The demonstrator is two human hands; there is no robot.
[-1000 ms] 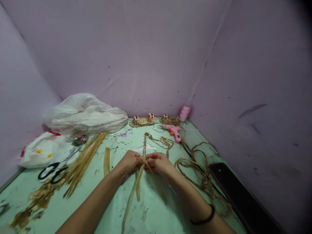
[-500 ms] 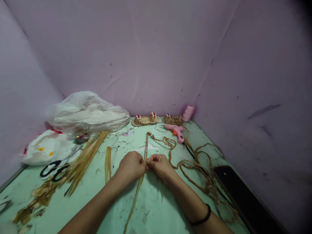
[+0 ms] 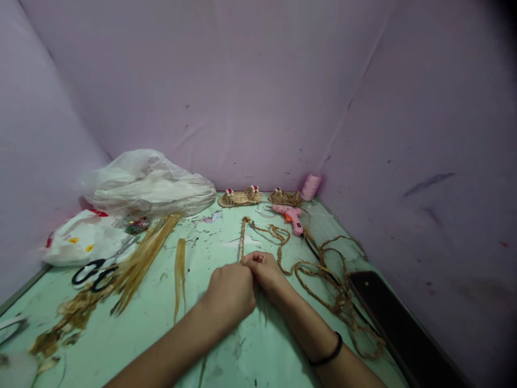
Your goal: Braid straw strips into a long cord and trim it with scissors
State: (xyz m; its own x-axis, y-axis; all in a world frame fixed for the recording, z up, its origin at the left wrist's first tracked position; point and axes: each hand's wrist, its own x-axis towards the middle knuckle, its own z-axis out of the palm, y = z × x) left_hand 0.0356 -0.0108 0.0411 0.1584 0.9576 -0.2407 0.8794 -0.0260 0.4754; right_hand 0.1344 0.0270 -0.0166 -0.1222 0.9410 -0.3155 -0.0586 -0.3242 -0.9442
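A braided cord of tan plant fibre [image 3: 243, 240] runs straight down the middle of the table to my hands. Its far end bends to the right into a long loose length. My right hand [image 3: 265, 272], with a dark band on the wrist, pinches the near end of the braid. Just in front and to the left, my left hand [image 3: 233, 291] is closed on the fibre strands, its fingertips hidden behind the knuckles. A thin strand [image 3: 202, 372] shows below my left forearm. To the left lies a short flat fibre strip [image 3: 180, 269].
Black-handled scissors [image 3: 97, 275] and a fibre bundle [image 3: 149, 253] lie left, near plastic bags [image 3: 149, 186]. Small woven soles [image 3: 240, 199] with red-and-white beads, a pink glue gun [image 3: 291, 216] and a pink thread spool [image 3: 311, 187] stand at the back. Coiled braid [image 3: 343, 302] lies right.
My left hand has moved right and towards me, now overlapping the front of my right hand. My right hand stays at the braid's near end. The view has shifted slightly.
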